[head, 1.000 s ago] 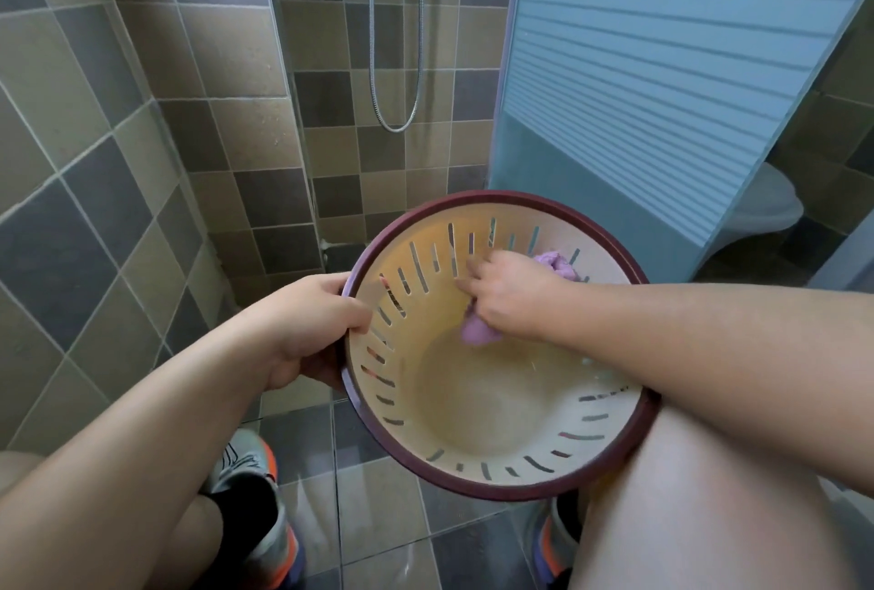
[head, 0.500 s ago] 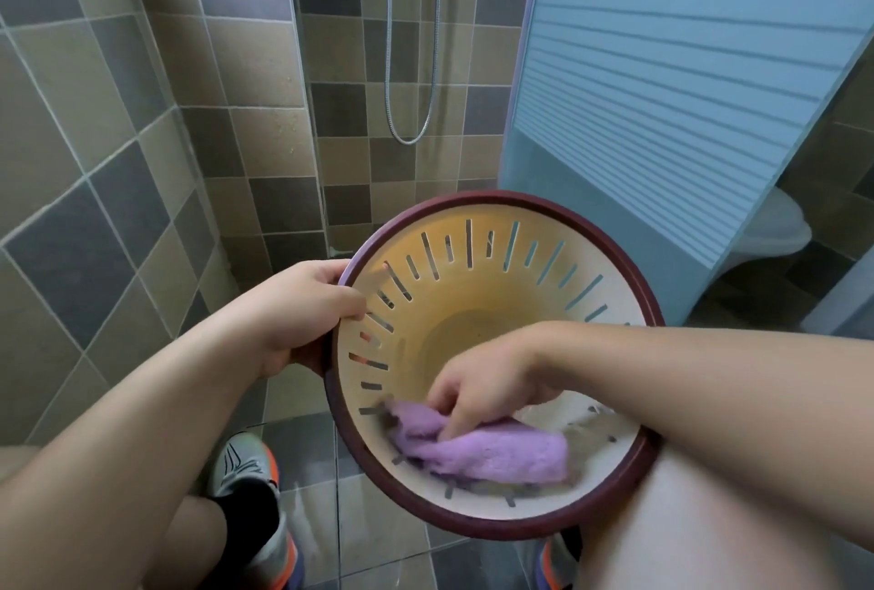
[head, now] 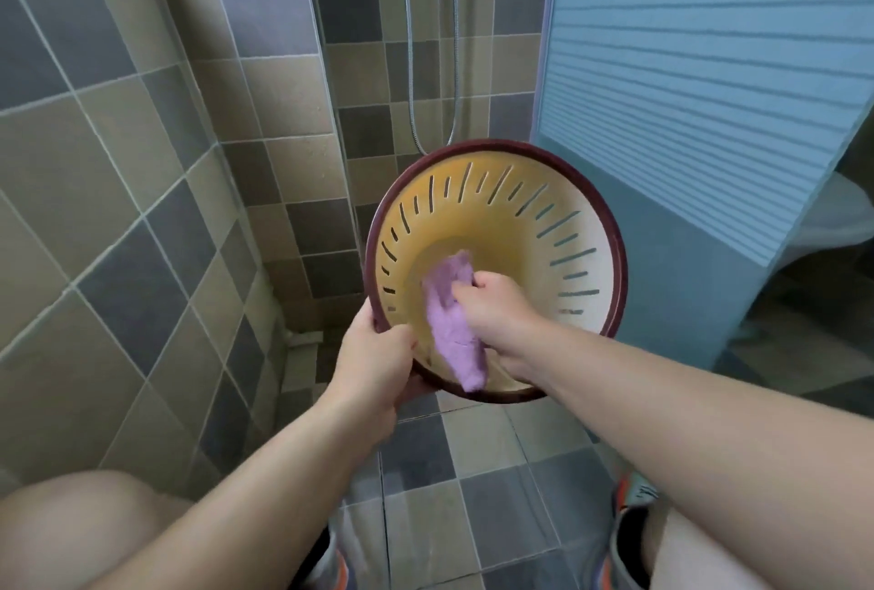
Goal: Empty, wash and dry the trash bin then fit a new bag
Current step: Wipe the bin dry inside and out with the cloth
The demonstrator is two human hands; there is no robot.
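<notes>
Both hands busy: L hand [head: 373, 362] grips bin [head: 591, 230] rim, R hand [head: 492, 305] fingers pinch cloth [head: 454, 334] inside; shower hose [head: 432, 45] behind.

Bin [head: 496, 192] now tipped w/ mouth toward camera, left hand [head: 373, 362] shifted to its lower rim, right hand [head: 492, 305] + purple cloth [head: 451, 324] moved from near wall to the bottom.

Left hand [head: 373, 362] grips bin [head: 529, 211] rim; right hand [head: 496, 305] presses purple cloth [head: 451, 329] inside.
</notes>
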